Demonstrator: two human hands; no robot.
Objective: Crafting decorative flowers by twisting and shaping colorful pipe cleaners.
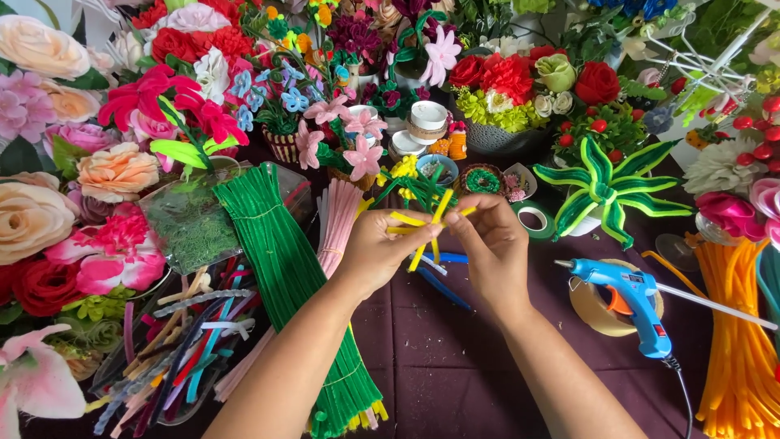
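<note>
Yellow pipe-cleaner piece part-formed, held above desk [455, 341].
Left hand [380, 250] and right hand [490, 248] both pinch the yellow stems [431, 218]; several ends still loose. Green bundle [280, 260] at nine o'clock, glue gun [630, 294] at three.

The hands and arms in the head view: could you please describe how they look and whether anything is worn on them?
Both forearms are bare, with no sleeves in view. The left hand and right hand wear no gloves, and no rings, watch or bracelets are visible. The fingernails look short and unpainted.
</note>
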